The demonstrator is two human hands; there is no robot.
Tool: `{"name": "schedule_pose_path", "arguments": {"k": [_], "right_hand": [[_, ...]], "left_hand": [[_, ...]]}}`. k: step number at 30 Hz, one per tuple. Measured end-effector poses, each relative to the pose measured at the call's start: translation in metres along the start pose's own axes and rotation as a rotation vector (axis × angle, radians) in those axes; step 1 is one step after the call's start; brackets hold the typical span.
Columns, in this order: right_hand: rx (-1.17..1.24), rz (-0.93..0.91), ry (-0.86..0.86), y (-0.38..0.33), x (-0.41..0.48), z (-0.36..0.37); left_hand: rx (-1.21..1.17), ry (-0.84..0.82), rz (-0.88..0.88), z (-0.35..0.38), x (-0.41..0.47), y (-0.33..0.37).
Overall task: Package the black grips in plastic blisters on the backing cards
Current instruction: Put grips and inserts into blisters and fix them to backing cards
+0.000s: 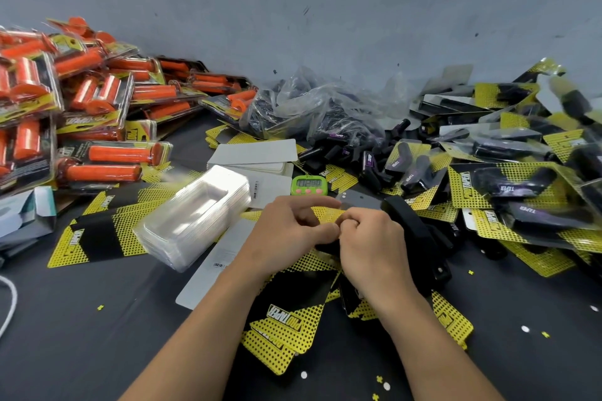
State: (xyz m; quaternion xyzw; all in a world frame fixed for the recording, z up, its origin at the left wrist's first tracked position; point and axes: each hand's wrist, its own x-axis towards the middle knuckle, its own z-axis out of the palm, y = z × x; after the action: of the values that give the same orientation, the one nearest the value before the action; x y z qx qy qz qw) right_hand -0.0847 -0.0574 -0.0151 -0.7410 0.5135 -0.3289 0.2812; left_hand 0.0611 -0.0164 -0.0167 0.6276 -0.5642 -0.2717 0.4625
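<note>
Where the dark table (81,335) runs far to the left of the green timer (308,185), sealed packs of orange grips (97,101) lie heaped against the wall. Nearer, just left of the timer and a little toward the person, a nested stack of clear blisters (195,215) lies tilted on loose yellow-and-black cards, and a stack of white cards (257,153) sits just behind and left of the timer. Directly in front of the timer the left hand (286,238) has its forefinger and thumb stretched toward the other hand and its remaining fingers curled; whether it pinches anything cannot be told. Beneath both wrists, on the person's side of the timer, lies a backing card (293,312) printed face up. Between the two hands the end of a black grip (325,250) shows, touching the left thumb and running under the right hand (374,251), whose fingers are curled down tight over it. Just right of that hand a long grip (410,228) lies slanted on the cards. Behind and right of the timer a clear bag (312,104) holds more dark grips, and far to its right finished black packs (521,179) lie piled.
</note>
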Motion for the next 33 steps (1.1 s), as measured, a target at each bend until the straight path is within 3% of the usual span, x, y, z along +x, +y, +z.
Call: {"name": "schedule_pose_path", "arguments": {"k": [7, 10, 15, 19, 24, 29, 33], "right_hand": [[0.104, -0.06, -0.176, 0.008, 0.003, -0.016], [-0.009, -0.163, -0.055, 0.006, 0.0, -0.01], [0.063, -0.247, 0.204, 0.001, -0.004, -0.008], [0.168, -0.176, 0.127, -0.001, -0.004, -0.011], [0.257, -0.02, 0.091, 0.001, 0.0, -0.021], [0.794, 0.298, -0.281, -0.001, 0.004, -0.02], [1.014, 0.419, -0.282, -0.003, 0.005, -0.017]], "left_hand": [[0.027, 0.127, -0.023, -0.001, 0.004, -0.008], [0.061, 0.212, -0.007, -0.001, 0.004, -0.009], [-0.028, 0.362, 0.018, -0.006, 0.007, -0.011], [-0.171, 0.425, -0.02, -0.006, 0.009, -0.013], [-0.417, 0.352, -0.08, -0.024, 0.012, -0.021], [-0.529, 0.205, -0.091, -0.02, 0.013, -0.024], [-0.651, 0.213, -0.134, -0.023, 0.014, -0.025]]}}
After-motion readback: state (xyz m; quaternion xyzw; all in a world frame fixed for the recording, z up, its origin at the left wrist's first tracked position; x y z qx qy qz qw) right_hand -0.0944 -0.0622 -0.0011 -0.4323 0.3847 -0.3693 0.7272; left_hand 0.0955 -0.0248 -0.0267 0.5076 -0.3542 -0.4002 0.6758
